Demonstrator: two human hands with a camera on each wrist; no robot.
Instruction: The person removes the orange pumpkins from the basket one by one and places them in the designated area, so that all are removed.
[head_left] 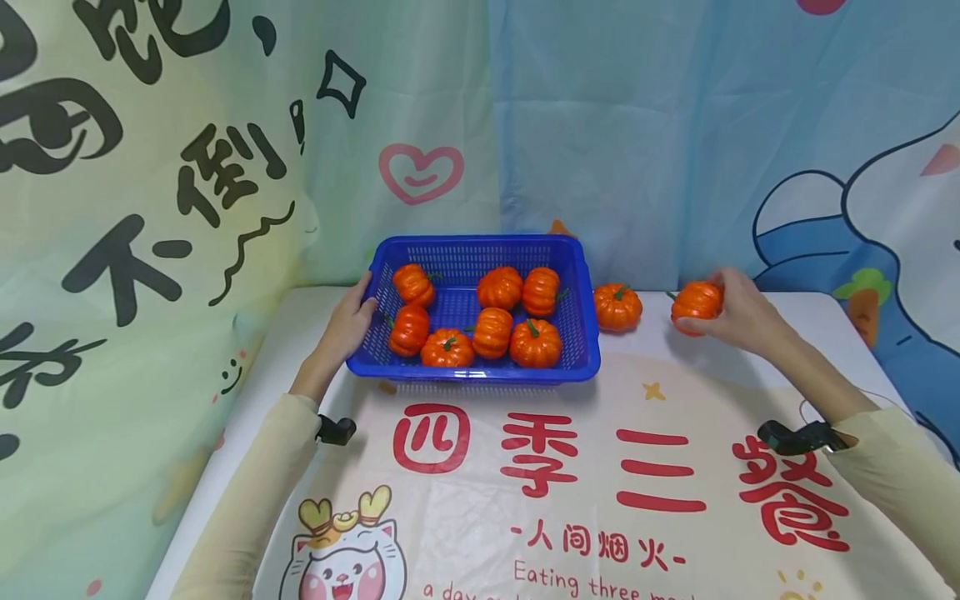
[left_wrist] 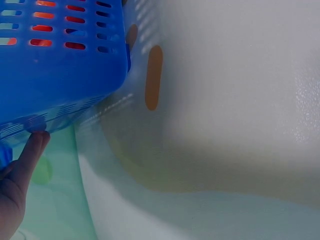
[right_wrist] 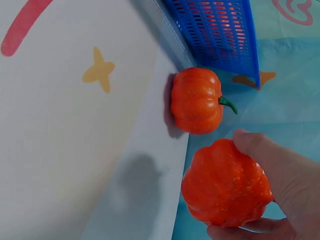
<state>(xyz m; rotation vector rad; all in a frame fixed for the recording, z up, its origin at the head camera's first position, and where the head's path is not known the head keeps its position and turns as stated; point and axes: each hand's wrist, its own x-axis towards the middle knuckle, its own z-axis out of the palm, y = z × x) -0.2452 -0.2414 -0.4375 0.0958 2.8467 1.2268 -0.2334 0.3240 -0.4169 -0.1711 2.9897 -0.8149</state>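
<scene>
Beside the left end of a blue plastic basket (head_left: 480,372) is my left hand (head_left: 347,321), its fingers at the outer wall below the rim. In the left wrist view a straight finger (left_wrist: 31,155) touches the basket's side. Several small orange pumpkins (head_left: 501,288) lie inside the basket. My right hand (head_left: 746,312) holds another pumpkin (head_left: 696,307) to the right, thumb on one side and fingers on the other. The right wrist view shows this held pumpkin (right_wrist: 225,185) above the table's back edge, its shadow falling on the table.
One more pumpkin (head_left: 617,307) with a green stem sits on the table just right of the basket. A printed cloth (head_left: 562,467) covers the table in front. Patterned curtains (head_left: 600,150) hang close behind and at the left.
</scene>
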